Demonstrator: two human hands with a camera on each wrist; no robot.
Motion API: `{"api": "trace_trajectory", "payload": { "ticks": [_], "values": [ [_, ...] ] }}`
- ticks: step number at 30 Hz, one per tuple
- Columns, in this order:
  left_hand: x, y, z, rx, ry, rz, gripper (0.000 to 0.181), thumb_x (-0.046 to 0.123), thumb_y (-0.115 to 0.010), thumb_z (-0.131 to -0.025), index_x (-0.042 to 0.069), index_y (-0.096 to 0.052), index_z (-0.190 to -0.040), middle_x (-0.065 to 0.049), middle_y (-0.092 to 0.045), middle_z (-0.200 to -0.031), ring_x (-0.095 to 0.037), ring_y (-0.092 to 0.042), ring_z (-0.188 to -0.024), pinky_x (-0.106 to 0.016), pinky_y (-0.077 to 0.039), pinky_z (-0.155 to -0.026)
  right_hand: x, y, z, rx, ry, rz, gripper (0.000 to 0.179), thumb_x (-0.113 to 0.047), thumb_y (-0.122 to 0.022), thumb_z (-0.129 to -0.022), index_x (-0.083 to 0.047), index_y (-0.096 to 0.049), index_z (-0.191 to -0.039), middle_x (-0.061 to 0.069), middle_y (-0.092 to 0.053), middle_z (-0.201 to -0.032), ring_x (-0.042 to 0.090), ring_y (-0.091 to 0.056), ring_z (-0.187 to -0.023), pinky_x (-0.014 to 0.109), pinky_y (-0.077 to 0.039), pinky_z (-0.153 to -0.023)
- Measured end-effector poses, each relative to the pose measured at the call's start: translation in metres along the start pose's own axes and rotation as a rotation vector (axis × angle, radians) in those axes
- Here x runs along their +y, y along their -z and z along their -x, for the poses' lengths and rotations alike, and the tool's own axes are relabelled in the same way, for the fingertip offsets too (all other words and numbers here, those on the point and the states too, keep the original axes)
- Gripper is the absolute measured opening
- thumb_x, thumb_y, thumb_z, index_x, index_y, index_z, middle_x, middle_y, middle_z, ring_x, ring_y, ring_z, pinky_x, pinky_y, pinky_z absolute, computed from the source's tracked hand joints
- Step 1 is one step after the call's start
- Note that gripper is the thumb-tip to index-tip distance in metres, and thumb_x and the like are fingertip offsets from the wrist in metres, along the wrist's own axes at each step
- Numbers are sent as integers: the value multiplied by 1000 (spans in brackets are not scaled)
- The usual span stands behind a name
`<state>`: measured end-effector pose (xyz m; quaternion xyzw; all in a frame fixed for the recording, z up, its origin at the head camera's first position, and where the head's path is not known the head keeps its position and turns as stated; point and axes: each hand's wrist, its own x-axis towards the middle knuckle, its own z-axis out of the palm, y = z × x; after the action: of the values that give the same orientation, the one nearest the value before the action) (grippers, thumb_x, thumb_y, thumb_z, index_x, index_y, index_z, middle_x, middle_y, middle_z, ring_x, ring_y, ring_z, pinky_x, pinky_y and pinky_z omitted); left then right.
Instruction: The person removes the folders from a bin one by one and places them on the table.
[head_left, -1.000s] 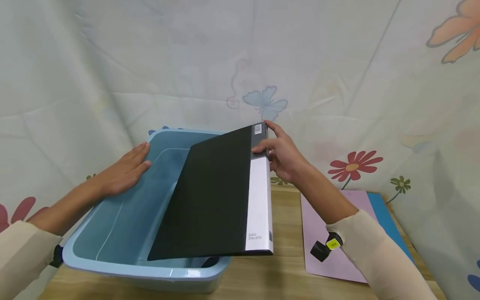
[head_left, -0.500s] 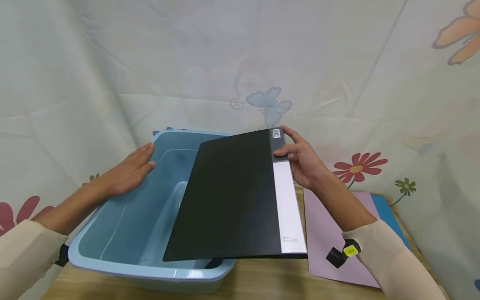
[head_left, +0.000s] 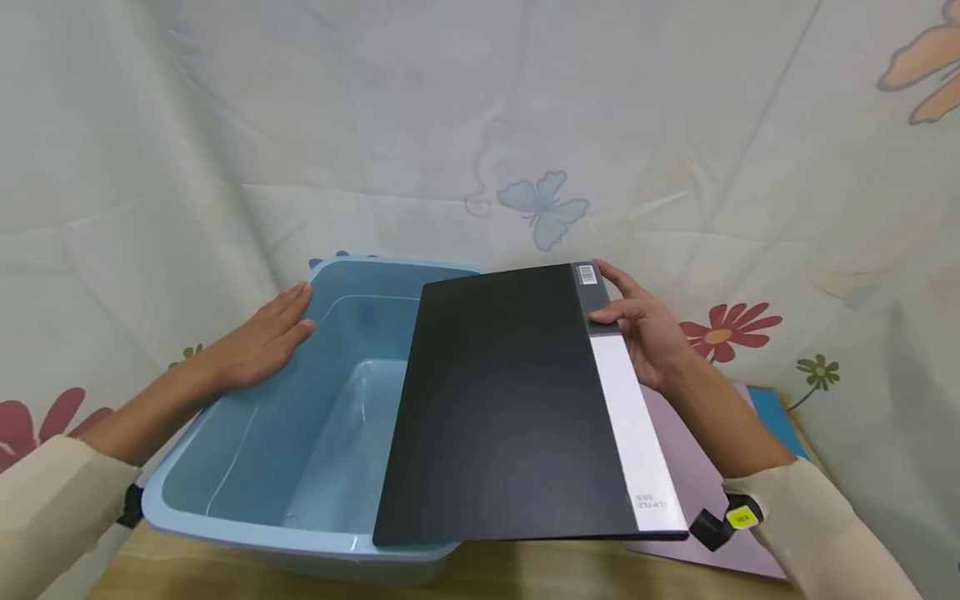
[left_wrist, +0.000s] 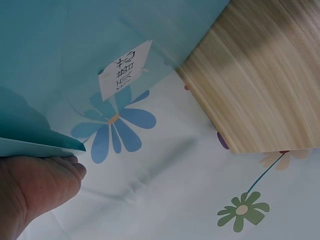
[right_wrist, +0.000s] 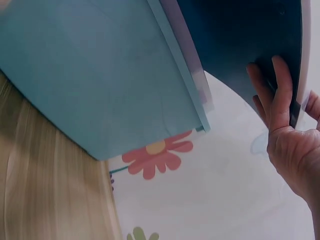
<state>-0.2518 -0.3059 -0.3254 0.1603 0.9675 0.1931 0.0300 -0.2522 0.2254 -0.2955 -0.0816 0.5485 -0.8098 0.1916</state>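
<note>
The folder (head_left: 517, 408) moved rightward, right grip (head_left: 647, 333) pinching it, left grip (head_left: 261, 343) outstretched, tub (head_left: 288, 417) part-hidden.

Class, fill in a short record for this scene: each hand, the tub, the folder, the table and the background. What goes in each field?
Left hand: fingers extended, at the left rim of the blue tub
Right hand: grips the black folder by its spine, thumb on the grey part
Tub: to the left of the folder, which hides its right side in the head view
Folder: black cover, grey-and-white spine
Table: wooden, with a flat lilac item and a flat blue item
Background: pale cloth printed with flowers and a butterfly
</note>
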Motion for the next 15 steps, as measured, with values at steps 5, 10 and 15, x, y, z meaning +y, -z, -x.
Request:
{"api": "trace_trajectory", "payload": {
  "ticks": [5, 10, 15],
  "values": [
    [1, 0, -1, -5, 8, -7, 76, 40, -29, -124, -1, 3, -179, -29, 6, -189, -56, 5, -175, -84, -5, -135, -1, 17, 9, -30, 21, -72, 86, 4, -45, -111, -40, -16, -179, 8, -69, -142, 23, -86, -107, 40, -72, -85],
    [1, 0, -2, -12, 4, -3, 76, 39, -29, -124, -2, 2, -179, -29, 6, -188, -56, 5, -175, -83, -5, -136, -3, 40, 16, -86, 61, -140, 82, 6, -44, -113, -36, -17, -177, 8, -75, -135, 24, -86, -105, 40, -72, -85],
    [1, -2, -4, -17, 2, 11, 76, 39, -29, -124, -2, 3, -179, -30, 6, -188, -56, 6, -175, -83, -4, -136, -4, 67, 25, -83, 94, -188, 78, 6, -44, -113, -36, -22, -176, 6, -74, -139, 24, -84, -111, 40, -72, -88]
  ]
}}
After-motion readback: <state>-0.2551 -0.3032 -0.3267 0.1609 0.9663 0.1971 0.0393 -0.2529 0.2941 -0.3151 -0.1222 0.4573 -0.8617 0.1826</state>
